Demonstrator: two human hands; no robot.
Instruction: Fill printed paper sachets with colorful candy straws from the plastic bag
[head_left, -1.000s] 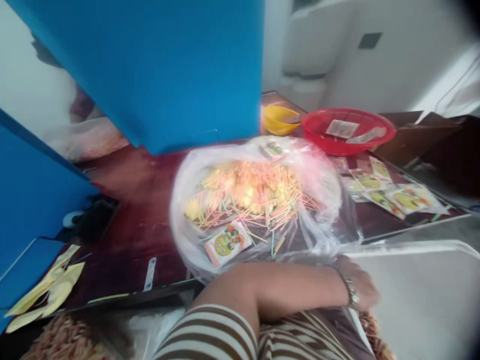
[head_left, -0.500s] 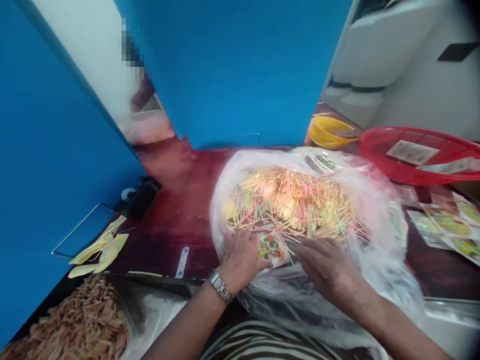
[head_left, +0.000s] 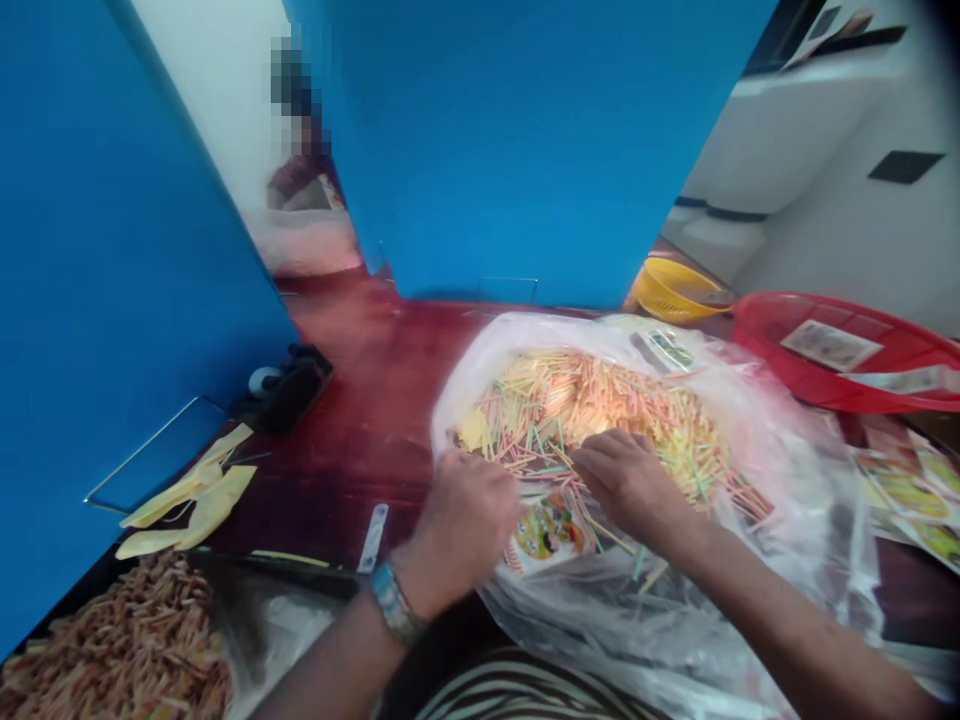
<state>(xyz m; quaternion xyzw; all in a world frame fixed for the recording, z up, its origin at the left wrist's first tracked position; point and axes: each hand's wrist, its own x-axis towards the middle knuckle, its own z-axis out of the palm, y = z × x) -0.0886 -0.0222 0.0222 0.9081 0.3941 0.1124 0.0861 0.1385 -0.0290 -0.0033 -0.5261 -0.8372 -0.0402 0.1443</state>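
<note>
So the thing being worked on here is a big heap of thin coloured sticks [head_left: 559, 385], sitting in an opened plastic bag [head_left: 802, 430] on the dark red surface [head_left: 382, 360], right in front of the person. A printed packet [head_left: 555, 535] lies at the near side of the heap, between the hands.

Left hand [head_left: 476, 515] is curled up by the bag's near left edge. It's pretty blurry, so I can't tell if it's pinching anything. Right hand [head_left: 634, 490] has its fingers bent down at the near edge of the heap, close together rather than spread; whether any sticks are in the grip, can't tell, the fingertips are hidden.

My read is that the step in hand is working the sticks along that near edge. I'd say the next move calls for lining the fingers up across the sticks without dragging the bag film along.

As for direction, there isn't one for the whole pile. Near-side sticks criss-cross, while a bunch at the right slant from far left to near right. The packet is picture side up, striped end facing left, long axis roughly left to right as far as I can see.
</note>
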